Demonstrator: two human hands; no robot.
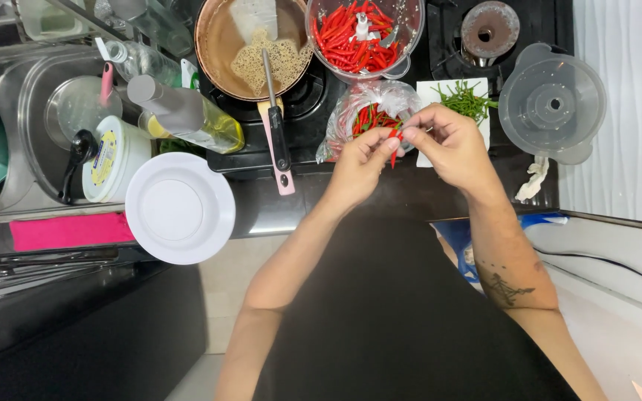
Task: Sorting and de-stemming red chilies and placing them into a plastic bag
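The person's forearms are reaching up from the bottom of the view over a black shirt, the hands meeting above the counter's front edge. The left hand (360, 165) is pinching a red chili (394, 148) between thumb and fingertips, the chili hanging down just below them. The right hand (451, 141) is closing its fingertips on the chili's top end, so both hands are gripping the one pepper. Just behind the hands a clear bag (369, 111) of red chilies is lying open. Beyond it a blender bowl (365, 37) is holding more red chilies. A white sheet with green stems (466, 98) is lying right of the bag. A pan (250, 44) is sitting on the stove to the left, and a white plate (180, 208) is resting near the counter edge.
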